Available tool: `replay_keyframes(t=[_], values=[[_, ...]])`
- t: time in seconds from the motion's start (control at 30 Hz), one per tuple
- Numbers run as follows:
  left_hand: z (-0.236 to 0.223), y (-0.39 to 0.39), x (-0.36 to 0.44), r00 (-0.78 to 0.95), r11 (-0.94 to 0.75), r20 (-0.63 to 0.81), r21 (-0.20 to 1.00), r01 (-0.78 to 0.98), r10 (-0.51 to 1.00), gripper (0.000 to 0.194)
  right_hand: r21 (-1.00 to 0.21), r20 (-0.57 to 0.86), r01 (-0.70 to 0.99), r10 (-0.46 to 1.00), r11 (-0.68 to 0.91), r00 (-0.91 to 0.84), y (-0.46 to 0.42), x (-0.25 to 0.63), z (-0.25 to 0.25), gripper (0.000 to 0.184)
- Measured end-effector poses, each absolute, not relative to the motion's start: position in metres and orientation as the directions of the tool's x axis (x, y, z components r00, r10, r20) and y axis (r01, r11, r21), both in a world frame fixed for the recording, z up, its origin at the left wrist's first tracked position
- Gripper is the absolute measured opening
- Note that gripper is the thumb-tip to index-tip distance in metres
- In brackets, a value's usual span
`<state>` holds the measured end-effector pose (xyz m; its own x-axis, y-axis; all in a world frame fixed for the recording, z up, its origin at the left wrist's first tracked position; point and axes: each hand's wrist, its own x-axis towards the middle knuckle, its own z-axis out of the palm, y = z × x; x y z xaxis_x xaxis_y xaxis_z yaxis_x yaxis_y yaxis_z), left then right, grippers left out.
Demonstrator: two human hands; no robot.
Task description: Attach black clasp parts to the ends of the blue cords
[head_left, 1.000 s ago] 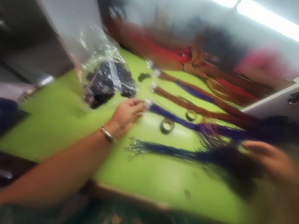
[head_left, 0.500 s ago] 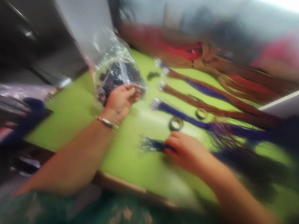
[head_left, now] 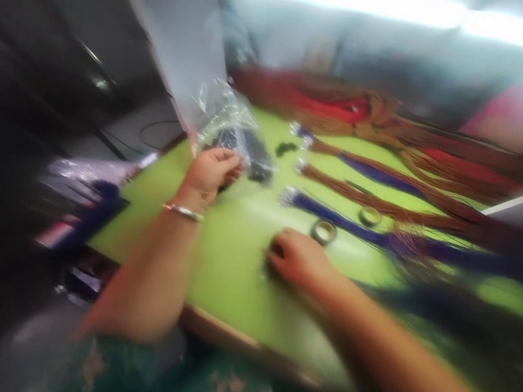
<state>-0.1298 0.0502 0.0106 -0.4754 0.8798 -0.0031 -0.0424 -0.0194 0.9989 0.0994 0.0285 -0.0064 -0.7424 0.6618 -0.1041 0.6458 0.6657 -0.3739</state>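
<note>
My left hand point(head_left: 212, 172) is at the near left side of a clear plastic bag point(head_left: 245, 138) with dark small parts in it. Its thumb and fingers are pinched together; what lies between them is too blurred to name. Low over the table, my right hand point(head_left: 299, 257) is closed around a bundle of dark blue wires, mostly covered by the fingers. Only faint wire ends point(head_left: 264, 263) show at its left. Just beyond that hand lies a dark tape roll point(head_left: 323, 233).
Blue wires point(head_left: 337, 214) and brown wires point(head_left: 364, 198) with pale connectors lie across the green table point(head_left: 225, 269). A second tape roll point(head_left: 370, 217) and a small dark piece point(head_left: 285, 149) rest among them. A grey panel point(head_left: 187, 34) rises at the left.
The view has shifted, so the table appears farther right and lower. My right hand has slid left toward the wire ends, now covering most of them. My left hand is farther left against the bag.
</note>
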Motion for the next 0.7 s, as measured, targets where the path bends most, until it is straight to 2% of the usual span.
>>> replay_keyframes(t=[0.1,0.2,0.27,0.33,0.43,0.5,0.6,0.7], values=[[0.005,0.052,-0.132,-0.457,-0.025,0.09,0.989,0.147,0.885,0.021,-0.4,-0.091,0.653,0.681,0.643,-0.726,0.028,0.093,-0.01,0.013],[-0.001,0.052,-0.14,-0.427,-0.01,0.133,0.96,0.278,0.894,0.023,-0.575,-0.046,0.605,0.717,0.55,-0.695,0.034,0.094,-0.012,0.01],[-0.005,0.053,-0.148,-0.439,0.029,0.124,0.945,0.326,0.89,0.023,-0.732,-0.026,0.534,0.767,0.422,-0.641,0.04,0.1,-0.009,0.008],[-0.011,0.055,-0.152,-0.448,0.047,0.163,0.906,0.421,0.879,0.022,-0.852,-0.087,0.464,0.81,0.241,-0.58,0.044,0.11,-0.004,0.008],[-0.024,0.062,-0.15,-0.402,0.021,0.274,0.805,0.593,0.874,0.019,-0.913,-0.218,0.408,0.821,0.019,-0.527,0.047,0.126,0.006,0.014],[-0.033,0.068,-0.142,-0.347,-0.01,0.315,0.752,0.659,0.883,0.017,-0.928,-0.183,0.372,0.84,0.023,-0.51,0.047,0.134,0.011,0.013],[-0.045,0.078,-0.13,-0.258,-0.069,0.36,0.689,0.722,0.896,0.027,-0.937,-0.085,0.334,0.861,0.102,-0.502,0.045,0.14,0.012,0.01],[-0.053,0.085,-0.127,-0.18,-0.117,0.388,0.628,0.77,0.904,0.037,-0.933,-0.086,0.345,0.87,0.1,-0.485,0.042,0.139,0.008,0.01]])
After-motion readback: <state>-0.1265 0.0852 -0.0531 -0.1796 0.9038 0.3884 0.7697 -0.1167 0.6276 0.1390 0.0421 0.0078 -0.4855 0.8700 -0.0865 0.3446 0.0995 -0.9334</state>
